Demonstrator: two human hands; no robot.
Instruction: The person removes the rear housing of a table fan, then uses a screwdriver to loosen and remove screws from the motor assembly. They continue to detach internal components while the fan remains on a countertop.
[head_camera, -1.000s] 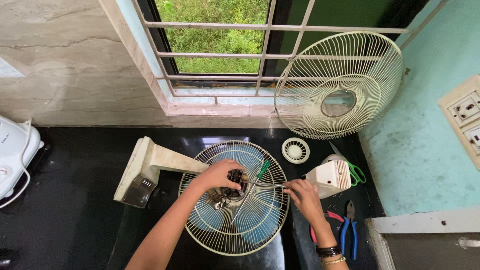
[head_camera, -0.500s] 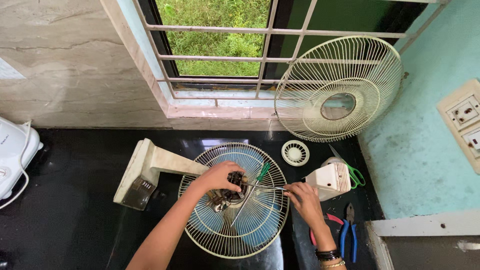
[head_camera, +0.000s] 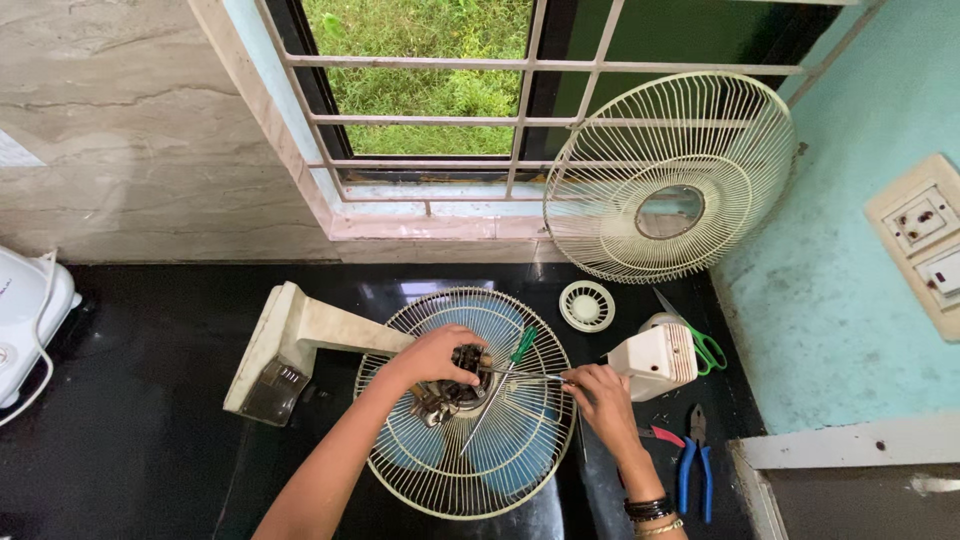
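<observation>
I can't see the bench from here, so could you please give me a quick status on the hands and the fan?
Left hand on fan motor. Right hand holding thin metal tool toward it. Rear guard underneath; green screwdriver lying across it.

Even daylight from the window (head_camera: 430, 90), glossy reflections on the black counter (head_camera: 150, 400), sharp focus, slight wide-angle edge bending.

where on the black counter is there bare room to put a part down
Bare: the black counter between the white appliance and the fan base. Crowded: right of the rear guard, around motor cover, scissors, pliers.
</observation>
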